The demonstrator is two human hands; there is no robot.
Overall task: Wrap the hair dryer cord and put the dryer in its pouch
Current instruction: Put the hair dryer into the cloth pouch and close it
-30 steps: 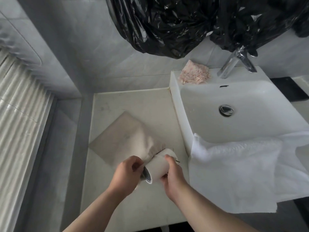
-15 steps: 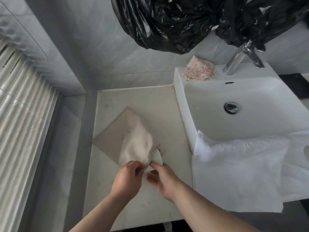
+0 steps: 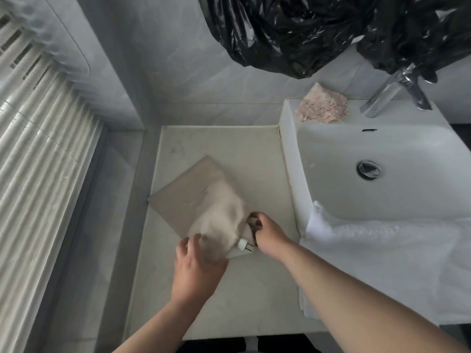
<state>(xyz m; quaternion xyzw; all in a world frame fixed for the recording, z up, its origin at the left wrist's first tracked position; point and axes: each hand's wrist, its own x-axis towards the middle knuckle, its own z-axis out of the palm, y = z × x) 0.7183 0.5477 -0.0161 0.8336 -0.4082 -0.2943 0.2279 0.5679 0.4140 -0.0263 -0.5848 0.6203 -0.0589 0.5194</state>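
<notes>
Pale grey marbled walls [image 3: 178,59] meet in a corner behind a cream stone tabletop [image 3: 229,143]. Just to its right stands a white rectangular basin [image 3: 331,154] with a round metal drain [image 3: 368,169] and a chrome tap [image 3: 390,98] at the back. A crumpled pinkish cloth [image 3: 322,107] lies on the basin's back rim, and a white towel [image 3: 382,256] drapes over its front edge. Black plastic bags [image 3: 293,29] hang overhead, partly covering the tap. Along the left runs a white ribbed panel [image 3: 38,149] that catches the light, which is soft, cool and even.
</notes>
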